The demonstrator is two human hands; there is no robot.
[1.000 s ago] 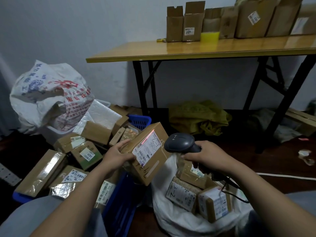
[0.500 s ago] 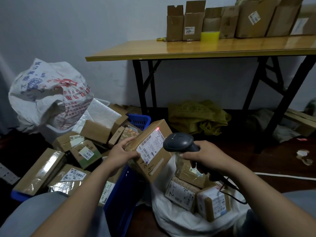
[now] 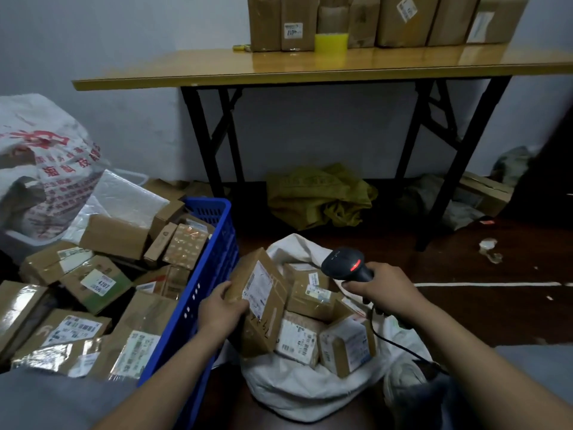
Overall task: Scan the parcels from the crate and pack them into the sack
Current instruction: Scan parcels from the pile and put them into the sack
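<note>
My left hand [image 3: 221, 308] grips a brown cardboard parcel [image 3: 263, 302] with a white label, tilted on its edge at the left rim of the open white sack [image 3: 310, 389]. Several labelled parcels [image 3: 344, 346] lie inside the sack. My right hand [image 3: 383, 291] holds a black barcode scanner [image 3: 344, 265] above the sack's right side, its red light glowing and its cable trailing down. The blue plastic crate [image 3: 214, 262] stands to the left, heaped with several cardboard parcels [image 3: 99, 283].
A wooden folding table [image 3: 310, 68] with black legs stands ahead and carries a row of cardboard boxes [image 3: 403, 20]. A crumpled yellow sack [image 3: 319, 197] lies under it. A full printed white sack [image 3: 46, 169] sits at the far left. The floor is dark wood.
My left hand has carried the parcel down and to the right, from in front of the scanner into the sack's mouth. The scanner no longer points at the label.
</note>
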